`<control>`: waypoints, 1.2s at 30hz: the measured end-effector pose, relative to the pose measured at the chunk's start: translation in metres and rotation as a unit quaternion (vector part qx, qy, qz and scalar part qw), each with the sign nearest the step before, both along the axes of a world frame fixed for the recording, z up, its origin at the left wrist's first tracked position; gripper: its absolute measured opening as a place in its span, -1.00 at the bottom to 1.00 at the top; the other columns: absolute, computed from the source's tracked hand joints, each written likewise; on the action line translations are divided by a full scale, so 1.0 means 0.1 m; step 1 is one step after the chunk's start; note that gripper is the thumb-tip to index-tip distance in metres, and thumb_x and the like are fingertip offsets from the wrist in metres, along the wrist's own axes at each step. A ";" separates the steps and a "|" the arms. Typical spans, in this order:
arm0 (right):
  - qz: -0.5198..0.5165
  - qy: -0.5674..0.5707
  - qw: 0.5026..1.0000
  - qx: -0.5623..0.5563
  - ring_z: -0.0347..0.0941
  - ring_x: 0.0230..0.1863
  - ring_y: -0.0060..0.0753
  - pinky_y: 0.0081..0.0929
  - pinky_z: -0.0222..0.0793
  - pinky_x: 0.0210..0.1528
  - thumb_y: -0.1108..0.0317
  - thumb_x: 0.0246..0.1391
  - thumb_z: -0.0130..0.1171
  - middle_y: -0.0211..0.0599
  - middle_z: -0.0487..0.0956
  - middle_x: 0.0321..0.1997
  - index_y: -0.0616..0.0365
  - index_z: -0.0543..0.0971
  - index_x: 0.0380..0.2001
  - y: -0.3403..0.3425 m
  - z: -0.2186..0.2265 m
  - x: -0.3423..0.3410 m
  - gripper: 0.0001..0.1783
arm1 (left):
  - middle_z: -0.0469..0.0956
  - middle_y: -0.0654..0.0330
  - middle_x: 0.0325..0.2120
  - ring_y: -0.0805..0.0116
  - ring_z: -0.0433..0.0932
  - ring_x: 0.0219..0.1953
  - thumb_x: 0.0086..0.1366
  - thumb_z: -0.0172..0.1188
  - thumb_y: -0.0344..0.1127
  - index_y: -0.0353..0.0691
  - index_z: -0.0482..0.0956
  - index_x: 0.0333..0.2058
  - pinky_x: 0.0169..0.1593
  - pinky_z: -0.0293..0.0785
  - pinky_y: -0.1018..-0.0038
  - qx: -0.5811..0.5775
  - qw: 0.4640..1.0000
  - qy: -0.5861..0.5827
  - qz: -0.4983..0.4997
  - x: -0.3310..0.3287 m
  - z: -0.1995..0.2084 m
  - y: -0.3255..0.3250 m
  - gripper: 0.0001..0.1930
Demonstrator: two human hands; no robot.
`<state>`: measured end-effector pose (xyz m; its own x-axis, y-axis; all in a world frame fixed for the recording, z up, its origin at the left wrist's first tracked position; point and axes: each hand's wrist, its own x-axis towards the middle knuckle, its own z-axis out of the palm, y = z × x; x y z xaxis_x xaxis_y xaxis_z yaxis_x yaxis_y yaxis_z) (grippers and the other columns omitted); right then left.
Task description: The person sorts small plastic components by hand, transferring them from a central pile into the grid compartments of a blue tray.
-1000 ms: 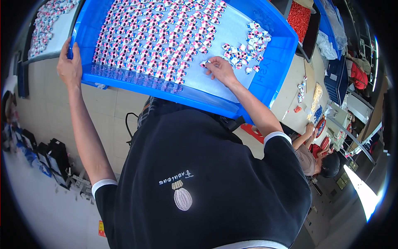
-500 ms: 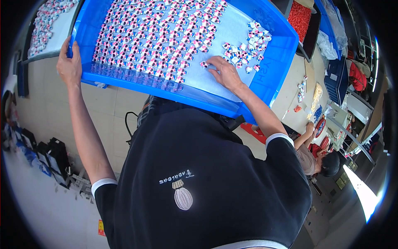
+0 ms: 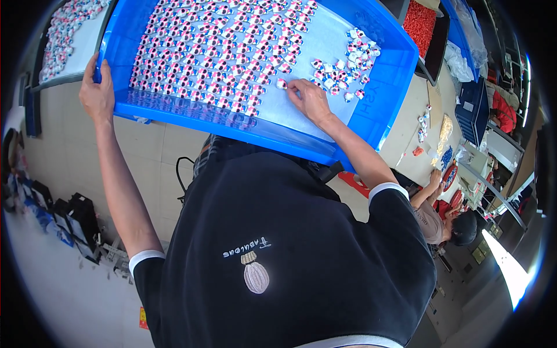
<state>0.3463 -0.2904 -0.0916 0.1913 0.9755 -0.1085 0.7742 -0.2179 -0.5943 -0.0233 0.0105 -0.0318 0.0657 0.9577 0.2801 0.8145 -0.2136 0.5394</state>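
Observation:
A blue plastic tray [image 3: 243, 134] lined with white sheet lies in front of me. Along its near left side, my left hand [image 3: 97, 93] is closed around the rim. Small white, pink and blue figurines [image 3: 214, 64] fill the tray's left and middle in close rows. My right hand [image 3: 309, 98] is over the bare liner, thumb and fingertips pinched on one small figurine [image 3: 282, 83] just right of the rows. To the right of that hand sits a loose heap of the same figurines [image 3: 342, 74].
Another tray of figurines [image 3: 58, 40] stands at the far left. On the right are a bin of red pieces [image 3: 419, 26], clear plastic bags [image 3: 458, 62] and a table [image 3: 415, 153] with small parts. A co-worker [image 3: 432, 220] sits there, hands at a red round tray [image 3: 449, 177].
My right hand has shifted slightly left, and the figurine at its fingertips has moved a little left and up, with its look turned. My left hand stays on the rim.

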 end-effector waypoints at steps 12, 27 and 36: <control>0.070 -0.006 0.996 0.050 0.54 -0.20 -0.19 -0.29 0.51 -0.25 0.37 -0.03 0.21 -0.27 0.55 -0.16 0.09 0.54 -0.19 0.14 0.17 -0.03 -0.73 | 0.64 0.13 -0.22 0.40 0.59 -0.32 0.24 0.18 -0.03 -0.09 0.57 0.00 -0.20 0.47 0.48 -0.009 1.000 -0.006 0.005 0.02 0.03 -0.01 -0.58; 0.014 -0.029 0.996 0.085 0.53 -0.40 -0.16 -0.29 0.47 -0.37 0.27 -0.02 0.27 -0.31 0.54 -0.32 0.08 0.54 -0.22 0.23 -0.03 -0.02 -0.72 | 0.64 0.12 -0.22 0.38 0.60 -0.25 0.25 0.18 -0.06 -0.07 0.57 0.00 -0.16 0.48 0.46 -0.022 1.000 -0.002 0.008 0.02 0.04 -0.01 -0.61; -0.057 -0.226 0.970 0.071 0.47 -0.27 -0.12 -0.26 0.40 -0.21 0.30 -0.11 0.30 -0.22 0.58 -0.30 0.10 0.59 -0.29 0.30 0.16 0.54 -0.74 | 0.65 0.13 -0.25 0.40 0.60 -0.28 0.24 0.19 -0.07 -0.07 0.58 0.00 -0.18 0.48 0.48 -0.026 1.000 -0.005 0.016 0.03 0.07 -0.03 -0.61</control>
<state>0.4001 -0.2600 -0.0754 0.2960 0.9441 0.1449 0.9381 -0.2587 -0.2304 -0.0207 0.0077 -0.0250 0.0318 0.9726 0.2304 0.8148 -0.1587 0.5577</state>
